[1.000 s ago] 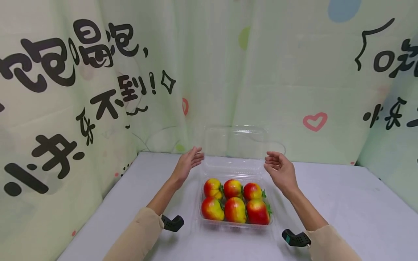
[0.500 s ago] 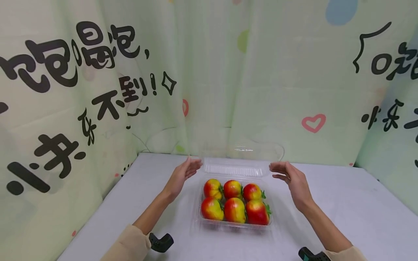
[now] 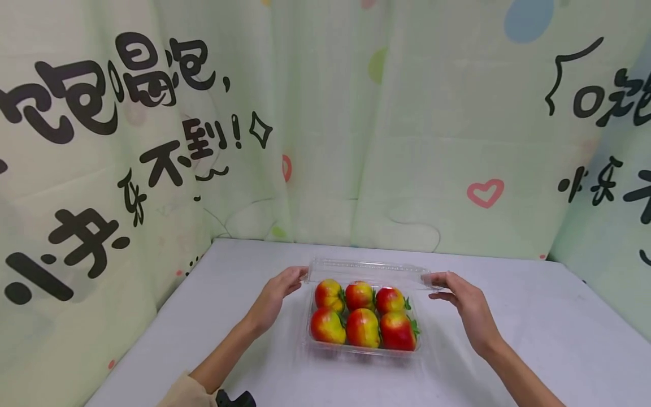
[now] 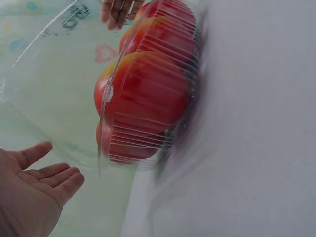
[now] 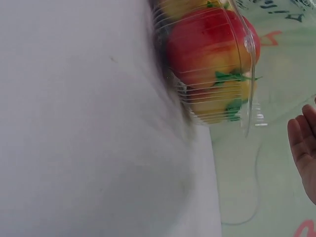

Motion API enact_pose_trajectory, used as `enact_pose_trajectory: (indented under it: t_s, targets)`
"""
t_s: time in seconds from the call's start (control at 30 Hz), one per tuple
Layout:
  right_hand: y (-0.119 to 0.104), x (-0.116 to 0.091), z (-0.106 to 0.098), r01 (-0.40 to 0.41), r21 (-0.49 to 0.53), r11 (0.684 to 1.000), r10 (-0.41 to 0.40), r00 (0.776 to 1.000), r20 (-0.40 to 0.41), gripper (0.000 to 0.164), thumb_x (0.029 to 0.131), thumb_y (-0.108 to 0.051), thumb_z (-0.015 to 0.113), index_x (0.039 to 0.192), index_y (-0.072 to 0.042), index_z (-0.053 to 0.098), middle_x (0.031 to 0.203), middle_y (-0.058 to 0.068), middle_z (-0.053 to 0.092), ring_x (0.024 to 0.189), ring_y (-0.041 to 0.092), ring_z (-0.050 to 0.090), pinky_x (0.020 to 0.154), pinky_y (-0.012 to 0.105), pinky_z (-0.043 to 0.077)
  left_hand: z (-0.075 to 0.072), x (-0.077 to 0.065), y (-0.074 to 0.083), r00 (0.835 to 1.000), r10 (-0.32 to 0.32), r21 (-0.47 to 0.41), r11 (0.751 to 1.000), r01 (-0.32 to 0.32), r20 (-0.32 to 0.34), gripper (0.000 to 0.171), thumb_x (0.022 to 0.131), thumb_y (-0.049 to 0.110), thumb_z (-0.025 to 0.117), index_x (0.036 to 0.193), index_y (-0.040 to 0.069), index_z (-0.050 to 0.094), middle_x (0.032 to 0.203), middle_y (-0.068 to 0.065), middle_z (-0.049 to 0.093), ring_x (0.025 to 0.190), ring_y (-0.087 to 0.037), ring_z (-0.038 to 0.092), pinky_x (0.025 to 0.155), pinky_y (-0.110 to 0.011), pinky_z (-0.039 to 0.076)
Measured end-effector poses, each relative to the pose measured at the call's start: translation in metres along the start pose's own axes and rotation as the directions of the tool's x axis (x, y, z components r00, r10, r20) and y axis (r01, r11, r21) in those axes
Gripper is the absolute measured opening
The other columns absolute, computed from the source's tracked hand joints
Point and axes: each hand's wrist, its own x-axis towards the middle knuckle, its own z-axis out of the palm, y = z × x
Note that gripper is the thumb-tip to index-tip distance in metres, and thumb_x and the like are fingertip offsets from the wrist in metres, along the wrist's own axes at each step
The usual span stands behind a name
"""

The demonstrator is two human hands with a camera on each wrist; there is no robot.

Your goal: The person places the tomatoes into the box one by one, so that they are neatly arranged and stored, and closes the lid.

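Note:
A clear plastic clamshell box (image 3: pixel 363 351) sits on the table, holding several red-and-yellow fruits (image 3: pixel 362 328) with green leaves. Its hinged lid (image 3: pixel 366 265) is raised and tilted above the back of the box. My left hand (image 3: pixel 270 298) is at the lid's left edge, fingers extended; the left wrist view shows this hand (image 4: pixel 34 192) with straight, spread fingers. At the lid's right corner is my right hand (image 3: pixel 470 308), fingertips overlapping the clear plastic. Relaxed, extended fingers (image 5: pixel 296 138) appear in the right wrist view. Exact contact with the transparent lid is hard to see.
A white-covered table (image 3: pixel 244 260) carries the box. Behind it hangs a pale green curtain (image 3: pixel 325 113) with black lettering and coloured shapes, and more curtain stands at both sides. A black wrist camera mount (image 3: pixel 236 399) shows by the left sleeve.
The lid has swung from nearly upright to a much lower tilt. Both hands have come down and nearer along its sides, the right hand also outward. The box and fruits stay in place.

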Motion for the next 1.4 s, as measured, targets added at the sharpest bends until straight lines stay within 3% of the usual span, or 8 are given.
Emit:
enact_pose_trajectory:
  t_s: [0.2, 0.5, 0.93, 1.2, 1.33, 1.4]
  targets:
    - [-0.002, -0.015, 0.002, -0.061, -0.125, 0.99, 0.063, 0.998, 0.015, 0.033, 0.111, -0.023, 0.044, 0.12, -0.001, 0.067, 0.113, -0.002, 0.072, 0.099, 0.004, 0.063, 0.087, 0.015, 0.052, 0.001, -0.015, -0.002, 0.999, -0.026, 0.074, 0.997, 0.023, 0.032, 0.048, 0.108, 0.028, 0.037, 0.144, -0.001, 0.052, 0.148, -0.018, 0.054, 0.139, -0.038, 0.048, 0.119, -0.06, 0.032]
    - [-0.002, -0.03, 0.005, -0.093, -0.133, 0.987, 0.099, 0.994, 0.041, 0.023, 0.105, -0.016, 0.059, 0.122, -0.003, 0.066, 0.121, 0.014, 0.069, 0.103, 0.001, 0.063, 0.081, 0.023, 0.059, 0.004, -0.026, -0.011, 0.997, -0.045, 0.056, 0.998, 0.041, 0.069, 0.046, 0.107, 0.02, 0.04, 0.148, 0.001, 0.048, 0.15, -0.017, 0.052, 0.14, -0.037, 0.047, 0.118, -0.059, 0.033]
    - [-0.001, -0.04, 0.006, -0.067, -0.168, 0.984, 0.083, 0.992, 0.091, 0.033, 0.099, -0.01, 0.067, 0.13, -0.003, 0.06, 0.127, 0.012, 0.066, 0.109, 0.001, 0.061, 0.084, 0.02, 0.057, 0.005, -0.034, -0.016, 0.994, -0.01, 0.02, 1.0, 0.008, 0.111, 0.057, 0.102, 0.011, 0.052, 0.154, -0.005, 0.035, 0.154, -0.027, 0.043, 0.138, -0.042, 0.049, 0.112, -0.052, 0.044]
    - [-0.002, -0.047, 0.003, -0.133, -0.2, 0.971, 0.168, 0.971, 0.17, 0.047, 0.097, -0.014, 0.069, 0.14, -0.008, 0.052, 0.143, 0.011, 0.056, 0.117, 0.002, 0.057, 0.085, 0.022, 0.056, 0.006, -0.043, -0.015, 0.987, -0.087, 0.037, 0.996, 0.083, 0.133, 0.067, 0.1, 0.015, 0.058, 0.155, -0.009, 0.029, 0.147, -0.031, 0.049, 0.13, -0.042, 0.055, 0.107, -0.052, 0.049]
    - [-0.002, -0.049, 0.003, -0.185, -0.162, 0.969, 0.217, 0.954, 0.207, 0.052, 0.097, -0.015, 0.069, 0.144, -0.006, 0.048, 0.148, 0.014, 0.05, 0.118, 0.002, 0.056, 0.086, 0.023, 0.057, 0.007, -0.046, -0.015, 0.983, -0.11, 0.049, 0.993, 0.104, 0.147, 0.068, 0.097, 0.013, 0.058, 0.153, -0.013, 0.03, 0.14, -0.029, 0.056, 0.122, -0.036, 0.059, 0.1, -0.038, 0.054]
    - [-0.002, -0.049, 0.003, -0.222, -0.152, 0.963, 0.252, 0.941, 0.226, 0.056, 0.097, -0.015, 0.07, 0.146, -0.005, 0.045, 0.149, 0.015, 0.049, 0.121, 0.009, 0.056, 0.087, 0.023, 0.056, 0.008, -0.046, -0.015, 0.981, -0.113, 0.053, 0.993, 0.106, 0.158, 0.068, 0.096, 0.012, 0.058, 0.152, -0.015, 0.03, 0.136, -0.028, 0.059, 0.118, -0.032, 0.06, 0.095, -0.029, 0.055]
